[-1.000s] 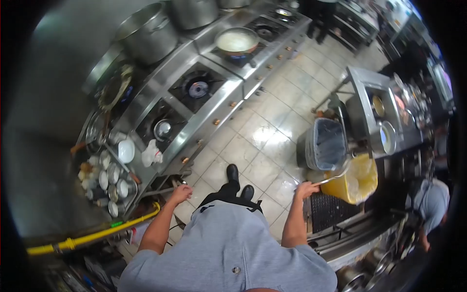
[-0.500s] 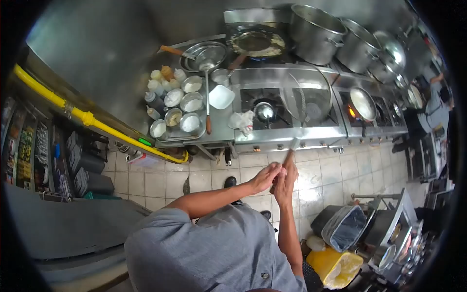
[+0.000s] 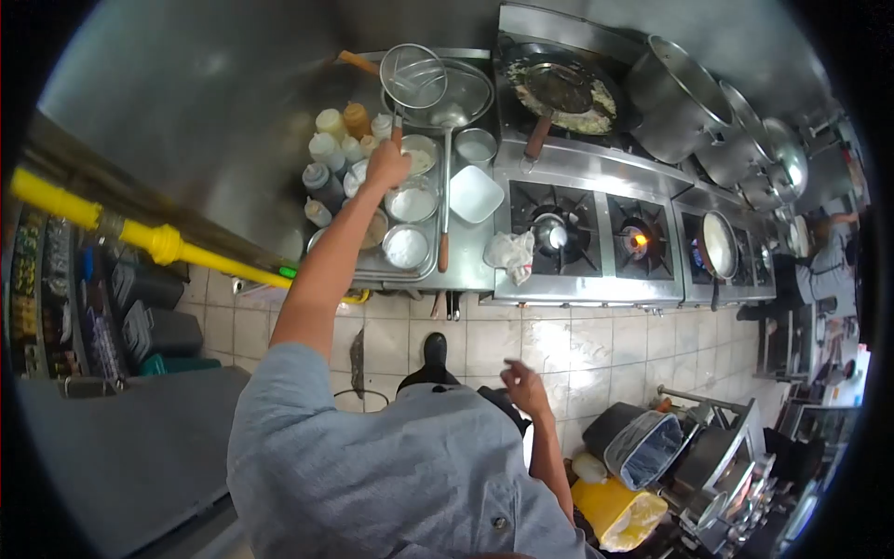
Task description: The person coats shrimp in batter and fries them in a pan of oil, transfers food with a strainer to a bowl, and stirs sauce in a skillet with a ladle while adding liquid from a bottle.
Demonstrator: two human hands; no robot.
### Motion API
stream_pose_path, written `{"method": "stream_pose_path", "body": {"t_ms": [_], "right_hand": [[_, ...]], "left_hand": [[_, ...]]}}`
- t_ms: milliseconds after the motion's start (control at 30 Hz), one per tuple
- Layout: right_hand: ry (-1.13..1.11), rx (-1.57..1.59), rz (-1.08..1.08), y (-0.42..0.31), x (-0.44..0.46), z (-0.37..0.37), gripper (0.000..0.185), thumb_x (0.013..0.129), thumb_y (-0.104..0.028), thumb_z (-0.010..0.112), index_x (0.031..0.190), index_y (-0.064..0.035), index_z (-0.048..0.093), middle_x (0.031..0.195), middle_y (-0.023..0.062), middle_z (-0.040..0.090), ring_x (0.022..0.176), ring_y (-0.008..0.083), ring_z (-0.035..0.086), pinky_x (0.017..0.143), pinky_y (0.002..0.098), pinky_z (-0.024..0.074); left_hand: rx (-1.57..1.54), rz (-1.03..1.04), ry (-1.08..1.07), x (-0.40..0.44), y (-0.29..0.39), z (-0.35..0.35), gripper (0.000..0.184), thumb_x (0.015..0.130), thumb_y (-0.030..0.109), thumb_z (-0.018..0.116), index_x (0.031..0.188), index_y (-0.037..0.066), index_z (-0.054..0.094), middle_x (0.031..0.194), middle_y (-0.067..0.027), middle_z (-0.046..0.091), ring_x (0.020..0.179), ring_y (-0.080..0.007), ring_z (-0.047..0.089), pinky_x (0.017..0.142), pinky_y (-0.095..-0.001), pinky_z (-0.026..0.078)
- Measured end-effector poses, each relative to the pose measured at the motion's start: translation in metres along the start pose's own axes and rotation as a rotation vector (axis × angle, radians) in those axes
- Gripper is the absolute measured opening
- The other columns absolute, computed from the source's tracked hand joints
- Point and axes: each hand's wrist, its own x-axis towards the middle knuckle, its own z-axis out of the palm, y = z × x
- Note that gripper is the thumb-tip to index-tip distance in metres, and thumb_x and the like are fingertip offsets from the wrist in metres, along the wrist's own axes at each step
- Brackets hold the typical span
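Note:
My left hand (image 3: 387, 168) is wrapped round the wooden handle of a round mesh strainer (image 3: 413, 76). The strainer is over a wide metal bowl (image 3: 480, 91) at the back of the counter; whether it touches the bowl I cannot tell. Close under my left hand are small metal bowls of white contents, such as one bowl (image 3: 411, 199), and several squeeze bottles (image 3: 330, 122). A long-handled ladle (image 3: 445, 200) lies to its right. My right hand (image 3: 527, 388) hangs above the floor near my body, fingers loosely bent and apart, holding nothing.
A wok (image 3: 596, 121) with food in it and a wooden-handled utensil (image 3: 538, 138) stands at the back. A burner flame (image 3: 638, 239) burns at the right. A white square bowl (image 3: 476, 195), a crumpled cloth (image 3: 509, 253), large pots (image 3: 675, 98) and a pan (image 3: 717, 244) are nearby. Another person (image 3: 832, 270) stands far right.
The strainer has moved from over the stove to the back left, now in my left hand alone. My right hand has let go of its handle and dropped lower. The view has shifted left.

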Motion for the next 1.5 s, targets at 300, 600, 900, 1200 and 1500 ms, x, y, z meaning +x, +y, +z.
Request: {"method": "stream_pose_path", "body": {"t_ms": [300, 600, 900, 1200, 1500], "right_hand": [[-0.141, -0.058, -0.108, -0.02, 0.088, 0.019, 0.032, 0.092, -0.02, 0.065, 0.119, -0.0029, 0.066, 0.092, 0.0169, 0.072, 0.082, 0.0266, 0.069, 0.072, 0.0369, 0.052], [0.234, 0.073, -0.055, -0.074, 0.358, 0.111, 0.059, 0.084, -0.025, 0.069, 0.133, 0.0025, 0.05, 0.115, 0.0254, 0.067, 0.104, 0.0391, 0.067, 0.09, 0.0427, 0.052], [0.616, -0.104, -0.017, -0.106, 0.35, 0.127, 0.027, 0.088, -0.02, 0.06, 0.097, 0.0049, 0.06, 0.08, 0.018, 0.066, 0.07, 0.0263, 0.066, 0.064, 0.041, 0.0518], [-0.238, 0.864, -0.073, -0.228, 0.177, 0.082, 0.028, 0.101, -0.03, 0.058, 0.094, -0.0041, 0.052, 0.062, 0.0058, 0.059, 0.051, 0.0151, 0.057, 0.047, 0.0314, 0.0474], [-0.716, 1.175, 0.219, -0.35, 0.027, 0.02, 0.027, 0.1, -0.028, 0.054, 0.083, -0.0084, 0.048, 0.06, 0.0038, 0.051, 0.05, 0.0159, 0.055, 0.044, 0.0303, 0.0472]], "left_hand": [[-0.026, -0.049, -0.151, 0.1, -0.033, 0.0, 0.052, 0.086, 0.01, 0.062, 0.135, -0.003, 0.052, 0.119, -0.0253, 0.066, 0.109, -0.0355, 0.066, 0.092, -0.0419, 0.052], [-0.704, 0.231, -0.243, -0.061, -0.084, -0.043, 0.06, 0.09, 0.007, 0.068, 0.144, 0.002, 0.041, 0.133, -0.0166, 0.06, 0.121, -0.0213, 0.06, 0.096, -0.0358, 0.051], [-0.672, -0.021, -0.517, -0.237, -0.157, -0.012, 0.036, 0.095, 0.013, 0.066, 0.129, 0.003, 0.055, 0.106, -0.0047, 0.07, 0.096, -0.0114, 0.065, 0.079, -0.028, 0.052], [-0.753, 0.054, -0.172, -0.249, -0.117, -0.022, 0.049, 0.087, 0.008, 0.072, 0.131, -0.001, 0.052, 0.115, -0.0149, 0.066, 0.102, -0.0232, 0.066, 0.09, -0.0327, 0.052], [-0.376, 0.533, 0.336, -0.229, -0.026, -0.134, 0.091, 0.077, 0.017, 0.083, 0.15, 0.0, 0.031, 0.153, -0.0194, 0.038, 0.141, -0.0339, 0.038, 0.116, -0.0432, 0.032]]}}
